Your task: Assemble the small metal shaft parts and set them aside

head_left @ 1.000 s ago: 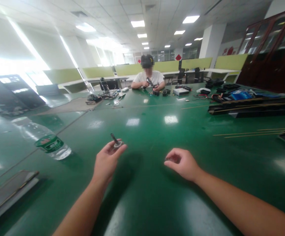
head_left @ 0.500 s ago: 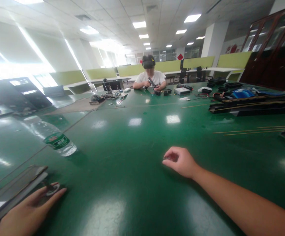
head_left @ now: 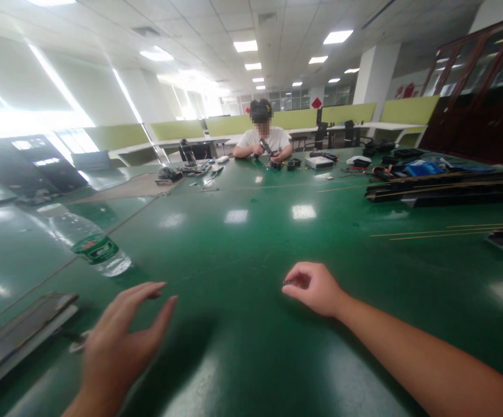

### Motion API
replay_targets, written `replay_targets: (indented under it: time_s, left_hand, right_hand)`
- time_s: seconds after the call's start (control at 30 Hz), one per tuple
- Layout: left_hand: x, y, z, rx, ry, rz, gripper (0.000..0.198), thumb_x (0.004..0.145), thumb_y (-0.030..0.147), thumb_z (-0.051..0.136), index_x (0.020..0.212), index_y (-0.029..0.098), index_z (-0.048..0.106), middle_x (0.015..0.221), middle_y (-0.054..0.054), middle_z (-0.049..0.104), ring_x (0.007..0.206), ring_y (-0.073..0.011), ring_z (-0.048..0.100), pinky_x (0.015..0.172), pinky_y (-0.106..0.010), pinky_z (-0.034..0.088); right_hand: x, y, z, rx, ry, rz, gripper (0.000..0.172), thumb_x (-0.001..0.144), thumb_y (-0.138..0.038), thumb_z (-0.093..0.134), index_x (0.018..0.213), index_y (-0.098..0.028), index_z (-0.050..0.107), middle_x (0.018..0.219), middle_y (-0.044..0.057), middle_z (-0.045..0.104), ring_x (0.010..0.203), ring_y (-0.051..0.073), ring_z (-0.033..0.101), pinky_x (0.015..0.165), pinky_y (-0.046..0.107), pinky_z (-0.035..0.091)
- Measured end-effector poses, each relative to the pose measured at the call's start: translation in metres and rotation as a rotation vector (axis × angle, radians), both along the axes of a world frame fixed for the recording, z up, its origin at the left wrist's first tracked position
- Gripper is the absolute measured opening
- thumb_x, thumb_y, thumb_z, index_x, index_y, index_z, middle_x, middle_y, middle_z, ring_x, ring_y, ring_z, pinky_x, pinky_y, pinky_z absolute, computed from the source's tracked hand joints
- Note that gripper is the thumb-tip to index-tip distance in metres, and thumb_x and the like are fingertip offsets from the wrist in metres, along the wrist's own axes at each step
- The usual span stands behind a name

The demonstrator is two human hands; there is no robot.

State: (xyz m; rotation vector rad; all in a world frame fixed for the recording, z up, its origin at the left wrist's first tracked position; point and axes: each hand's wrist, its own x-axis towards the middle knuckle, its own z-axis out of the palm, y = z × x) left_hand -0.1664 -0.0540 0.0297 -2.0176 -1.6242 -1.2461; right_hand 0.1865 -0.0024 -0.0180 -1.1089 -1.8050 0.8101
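Note:
My left hand [head_left: 118, 336] hovers over the green table [head_left: 251, 243] at the lower left, fingers stretched out and apart, holding nothing. Just left of it a small metal part with a pin [head_left: 77, 343] lies on the table beside a flat grey tray [head_left: 17, 336]. My right hand [head_left: 314, 286] rests on the table near the middle, fingers curled in a pinch around a small dark piece that I cannot make out.
A plastic water bottle [head_left: 90, 243] lies on its side at the left. Long black rails [head_left: 446, 188] and thin rods [head_left: 446, 233] occupy the right. A person [head_left: 263, 139] sits at the far end among tools and small boxes.
My left hand carried the small pinned part from mid-table down to the tray at the lower left, let it go, and has now lifted back to the right, open. The right hand stayed put.

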Motion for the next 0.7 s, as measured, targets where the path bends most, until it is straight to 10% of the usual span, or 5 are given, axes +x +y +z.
replay_targets:
  time_s: [0.33,0.53,0.7]
  left_hand:
    - [0.167,0.044,-0.011,-0.198,0.609,-0.684,0.028,0.089,0.015,0.052,0.115,0.021,0.062,0.108,-0.007,0.066,0.084,-0.0205,0.065,0.070,-0.032,0.054]
    - [0.172,0.044,-0.016,-0.200,0.454,-0.755,0.025,0.089,0.009,0.048,0.106,0.017,0.065,0.099,-0.008,0.067,0.086,-0.0186,0.065,0.074,-0.028,0.055]
    - [0.122,0.042,-0.013,-0.085,0.425,-0.565,0.019,0.097,0.026,0.051,0.106,0.021,0.067,0.093,-0.003,0.074,0.079,-0.0175,0.069,0.073,-0.028,0.055]
  right_hand:
    - [0.003,0.000,-0.001,0.084,-0.006,0.078,0.019,0.080,-0.024,0.067,0.062,-0.017,0.062,0.062,0.000,0.060,0.060,0.014,0.053,0.056,0.024,0.041]
    - [0.000,-0.002,-0.001,0.083,0.000,0.085,0.021,0.077,-0.021,0.069,0.059,-0.017,0.059,0.059,-0.002,0.057,0.058,0.013,0.051,0.055,0.023,0.039]
    - [0.001,-0.004,0.005,0.020,0.008,0.158,0.017,0.079,-0.031,0.074,0.075,-0.015,0.074,0.066,0.002,0.066,0.059,0.013,0.056,0.056,0.024,0.042]
